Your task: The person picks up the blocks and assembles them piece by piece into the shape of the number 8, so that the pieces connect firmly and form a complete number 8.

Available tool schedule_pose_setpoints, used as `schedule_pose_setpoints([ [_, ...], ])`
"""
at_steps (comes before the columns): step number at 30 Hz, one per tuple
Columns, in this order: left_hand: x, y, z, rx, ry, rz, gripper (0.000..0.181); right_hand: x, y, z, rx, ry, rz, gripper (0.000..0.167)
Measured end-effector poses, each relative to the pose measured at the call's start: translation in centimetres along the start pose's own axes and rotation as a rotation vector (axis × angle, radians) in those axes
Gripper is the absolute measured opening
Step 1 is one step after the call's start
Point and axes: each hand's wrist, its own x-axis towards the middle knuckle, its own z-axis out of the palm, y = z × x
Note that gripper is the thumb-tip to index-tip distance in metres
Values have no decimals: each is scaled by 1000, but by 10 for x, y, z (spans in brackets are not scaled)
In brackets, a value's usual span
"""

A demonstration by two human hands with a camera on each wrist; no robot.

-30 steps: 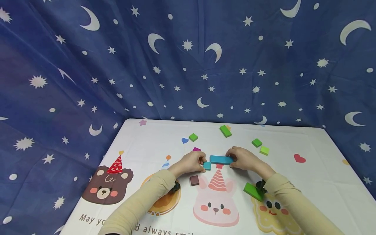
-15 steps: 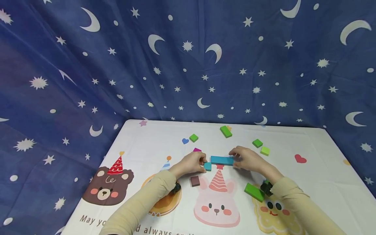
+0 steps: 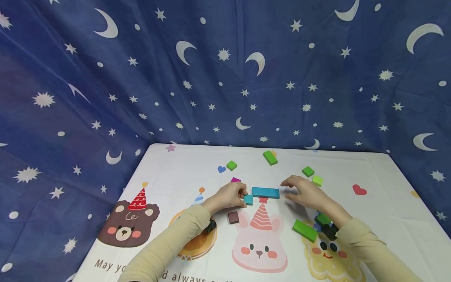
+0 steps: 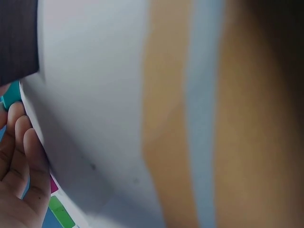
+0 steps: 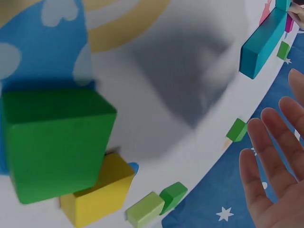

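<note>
My left hand (image 3: 229, 195) pinches a small teal block (image 3: 248, 200) between thumb and fingers, down at the tablecloth. Just to its right lies a long blue block (image 3: 266, 192), flat and nearly level; whether the two blocks touch is hard to tell. Right of that long block my right hand (image 3: 305, 192) hovers apart from it, fingers extended and holding nothing. In the right wrist view the same long block (image 5: 264, 45) sits beyond the spread fingers (image 5: 271, 142). The left wrist view shows only an edge of the teal block (image 4: 12, 96) past the fingers.
A brown block (image 3: 233, 217) lies below the left hand, a magenta block (image 3: 235, 179) behind it. Green blocks (image 3: 270, 158) are scattered at the back, beside a lime block (image 3: 317, 180). Near the right wrist lie a long green block (image 3: 305, 230) and a yellow block (image 5: 97, 194).
My right hand has let go of the long blue block and drawn back to the right, its fingers opening. The left hand still holds the small teal block in place.
</note>
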Motion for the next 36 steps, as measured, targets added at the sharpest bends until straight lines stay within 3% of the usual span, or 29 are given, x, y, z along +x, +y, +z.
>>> schedule_pose_setpoints([
  [8, -1, 1, -2, 5, -10, -6, 26, -10, 2, -7, -2, 61, -58, 32],
  [23, 0, -2, 0, -5, -9, -13, 26, -36, 18, -18, -46, 179, -54, 28],
  [36, 0, -2, 0, -39, -2, 6, 27, -63, 40, -19, -21, 159, 83, 30],
])
